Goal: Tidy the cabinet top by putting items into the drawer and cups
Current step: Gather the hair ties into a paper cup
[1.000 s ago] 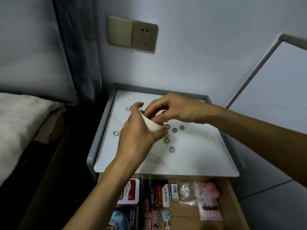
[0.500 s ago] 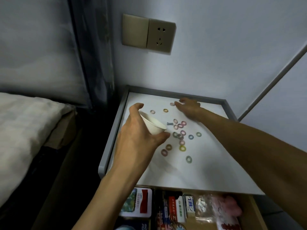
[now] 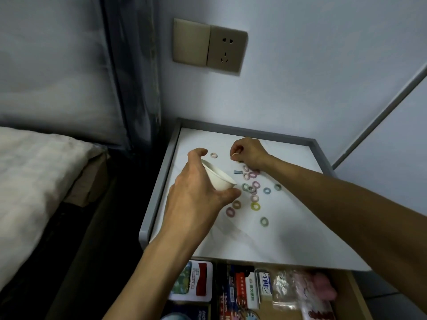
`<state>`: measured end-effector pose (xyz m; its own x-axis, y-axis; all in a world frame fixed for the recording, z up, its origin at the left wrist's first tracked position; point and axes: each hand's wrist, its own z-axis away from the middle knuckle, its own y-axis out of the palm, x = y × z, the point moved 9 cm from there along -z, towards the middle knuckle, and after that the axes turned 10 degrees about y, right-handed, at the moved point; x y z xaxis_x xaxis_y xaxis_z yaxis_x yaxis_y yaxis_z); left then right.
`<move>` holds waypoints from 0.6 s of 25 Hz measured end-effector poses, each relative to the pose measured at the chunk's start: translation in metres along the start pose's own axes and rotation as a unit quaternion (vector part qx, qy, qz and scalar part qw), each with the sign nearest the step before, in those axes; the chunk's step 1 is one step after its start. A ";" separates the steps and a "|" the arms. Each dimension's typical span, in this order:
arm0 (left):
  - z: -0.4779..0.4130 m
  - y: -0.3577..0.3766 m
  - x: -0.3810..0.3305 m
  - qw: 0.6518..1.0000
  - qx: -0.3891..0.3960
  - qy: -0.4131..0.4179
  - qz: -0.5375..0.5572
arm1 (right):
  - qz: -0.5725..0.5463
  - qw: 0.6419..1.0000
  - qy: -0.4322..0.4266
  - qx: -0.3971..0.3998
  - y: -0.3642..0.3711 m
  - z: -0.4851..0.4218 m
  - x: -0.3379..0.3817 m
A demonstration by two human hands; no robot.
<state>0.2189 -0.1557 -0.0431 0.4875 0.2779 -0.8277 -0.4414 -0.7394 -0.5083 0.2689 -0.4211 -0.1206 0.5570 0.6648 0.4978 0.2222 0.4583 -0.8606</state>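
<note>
**Bedside corner: cup in one hand, ring in the other**

Pale blue wall (image 3: 300,65) fills the background, with a beige switch-and-socket plate (image 3: 209,46) mounted on it. A bed (image 3: 34,176) with light bedding lies to the left, behind a dark curtain edge.

Below the wall stands the cabinet top (image 3: 265,239), a white surface with a grey raised rim along its back and sides. Under its front edge the wooden drawer (image 3: 355,294) is pulled open and packed with small boxes and clear packets (image 3: 282,289).

The left hand (image 3: 196,195) is curled round a white paper cup (image 3: 218,176), thumb on the near side and fingers on the far side. The cup is held tilted over the left part of the top, its mouth turned towards the right.

The right hand (image 3: 250,152) is near the back rim, its fingertips pinching one pale ring (image 3: 235,154).

Many small coloured rings (image 3: 250,188) lie scattered on the white surface between and in front of the hands. One pink ring (image 3: 214,155) sits apart just beyond the cup, and a green ring (image 3: 264,221) lies nearest the drawer.
</note>
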 end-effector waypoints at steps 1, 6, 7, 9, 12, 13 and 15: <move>0.000 0.001 0.001 1.000 0.002 -0.001 0.002 | 0.009 1.000 0.013 0.013 0.000 0.002 -0.001; 0.001 0.007 -0.002 1.000 -0.002 0.004 0.016 | -0.187 0.982 0.004 0.028 -0.052 0.049 0.035; 0.001 0.008 -0.003 1.000 -0.004 0.006 0.018 | -0.230 0.972 -0.025 0.051 -0.062 0.069 0.053; 0.001 0.012 -0.005 1.000 -0.002 0.011 0.027 | -0.236 0.961 -0.077 0.126 -0.067 0.116 0.086; -0.001 0.023 -0.010 0.998 0.025 0.026 0.050 | -0.120 0.961 -0.135 0.210 -0.057 0.181 0.106; -0.001 0.025 -0.012 0.998 0.029 0.030 0.055 | -0.113 0.962 -0.135 0.209 -0.061 0.188 0.104; 0.000 0.023 -0.014 0.998 0.022 0.028 0.058 | -0.158 0.970 -0.107 0.150 -0.084 0.185 0.091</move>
<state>0.2018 -0.1762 -0.0428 0.4714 0.1559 -0.8681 -0.5300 -0.7366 -0.4201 0.1527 -0.2900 0.0167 0.3120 0.5557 0.7706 0.0948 0.7889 -0.6072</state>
